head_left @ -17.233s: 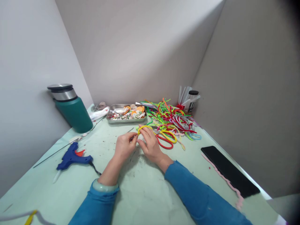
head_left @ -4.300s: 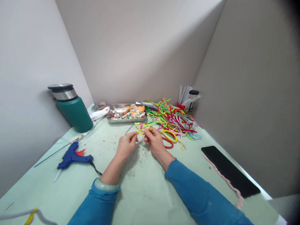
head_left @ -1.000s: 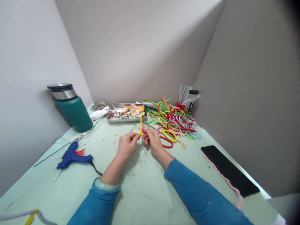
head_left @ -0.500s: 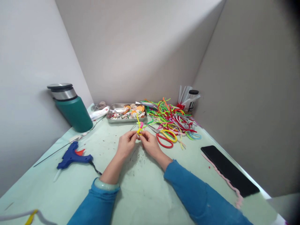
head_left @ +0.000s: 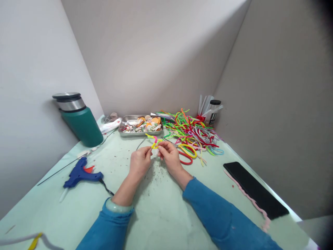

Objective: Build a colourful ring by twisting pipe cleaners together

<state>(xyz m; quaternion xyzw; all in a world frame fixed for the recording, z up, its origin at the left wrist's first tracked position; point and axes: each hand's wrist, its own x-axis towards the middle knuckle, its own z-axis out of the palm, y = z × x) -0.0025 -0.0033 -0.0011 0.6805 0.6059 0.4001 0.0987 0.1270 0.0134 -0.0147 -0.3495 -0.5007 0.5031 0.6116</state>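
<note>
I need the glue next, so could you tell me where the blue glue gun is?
The blue glue gun lies on the table's left side, below the green flask and left of the left hand.

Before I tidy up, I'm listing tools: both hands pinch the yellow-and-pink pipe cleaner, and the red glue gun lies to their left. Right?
Not quite. The head view shows the glue gun is blue. Both the left hand and right hand do pinch the yellow-and-pink pipe cleaner.

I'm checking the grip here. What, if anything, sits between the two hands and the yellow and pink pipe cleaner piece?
Nothing visible does: the left hand and right hand both pinch the pipe cleaner piece directly, above the table.
</note>
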